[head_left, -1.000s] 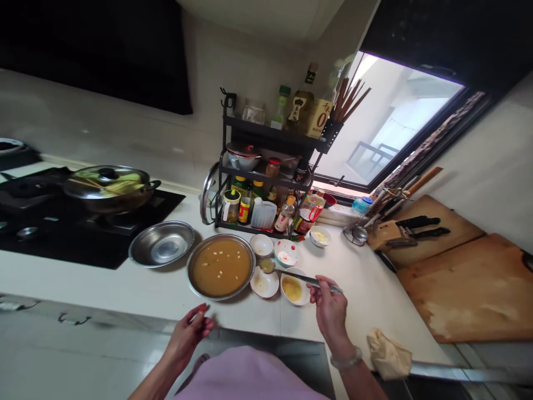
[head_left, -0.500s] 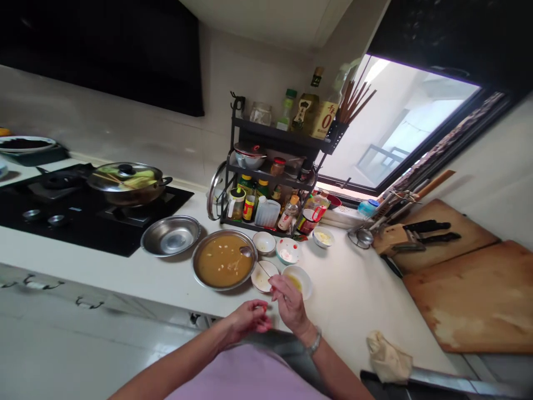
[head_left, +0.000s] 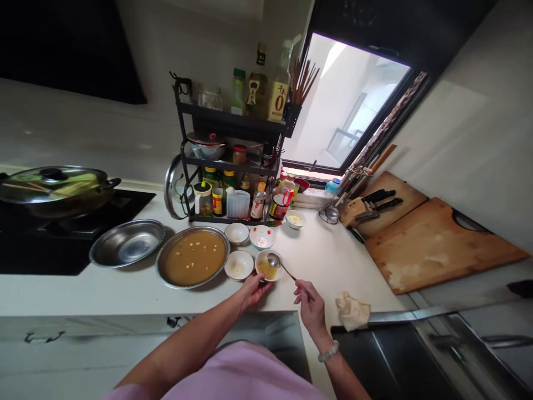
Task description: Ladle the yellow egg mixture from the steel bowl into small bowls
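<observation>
My right hand pinches the handle of a metal spoon, whose bowl hovers over a small white bowl of yellow liquid. My left hand grips the near rim of that bowl. Just left of it sits another small white bowl, and beyond that a wide steel dish of brown-yellow sauce with pale bits.
An empty steel basin lies left of the sauce dish. A lidded pan sits on the black hob. A black spice rack stands at the back. Two more small bowls, a knife block, cutting boards, a crumpled cloth.
The spoon has left the sauce dish and moved right to the bowl of yellow liquid. My left hand reached forward and took hold of that bowl. The view swung right.
</observation>
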### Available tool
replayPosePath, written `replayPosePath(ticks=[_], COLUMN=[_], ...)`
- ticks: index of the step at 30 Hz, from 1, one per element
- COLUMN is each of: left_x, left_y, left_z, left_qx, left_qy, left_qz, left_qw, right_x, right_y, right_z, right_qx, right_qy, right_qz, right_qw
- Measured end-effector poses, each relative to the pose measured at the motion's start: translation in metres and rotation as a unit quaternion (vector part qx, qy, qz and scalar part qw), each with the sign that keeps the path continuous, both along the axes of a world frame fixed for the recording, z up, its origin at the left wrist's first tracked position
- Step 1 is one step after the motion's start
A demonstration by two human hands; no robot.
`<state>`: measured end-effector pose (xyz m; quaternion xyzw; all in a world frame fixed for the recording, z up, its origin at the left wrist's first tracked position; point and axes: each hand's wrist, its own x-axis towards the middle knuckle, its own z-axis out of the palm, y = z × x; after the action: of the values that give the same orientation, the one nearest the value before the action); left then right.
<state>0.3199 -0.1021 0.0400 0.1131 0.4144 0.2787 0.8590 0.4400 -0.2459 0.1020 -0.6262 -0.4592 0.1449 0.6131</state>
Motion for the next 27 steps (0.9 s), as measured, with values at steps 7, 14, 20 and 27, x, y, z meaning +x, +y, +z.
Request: replayPosePath(ticks=[7, 14, 20, 27], left_x=[0.005, 0.000, -0.010, -0.034], left_y=[-0.005, -0.019, -0.024, -0.021], left_z=[0.007, 0.018, 0.029, 0.054], left_qx=[0.031, 0.093, 0.096, 0.087], left_qy=[0.009, 0.040, 0.031, -0.012], left_qz=[-0.008, -0.055, -0.065, -0.042], left_qw=[0.999, 0.993, 0.993, 0.995], right_x=[0.005, 0.016, 0.021, 0.022], right_y=[-0.009, -0.015, -0.014, -0.007], right_z=[-0.011, -0.001, 0.019, 0.042], right_qx=[-0.011, -0.006, 0.010, 0.018], right_qy=[0.064, 0.218, 0.235, 0.191], right_qz=[-0.047, -0.132, -0.118, -0.066], right_qw=[0.997, 0.967, 0.965, 0.979])
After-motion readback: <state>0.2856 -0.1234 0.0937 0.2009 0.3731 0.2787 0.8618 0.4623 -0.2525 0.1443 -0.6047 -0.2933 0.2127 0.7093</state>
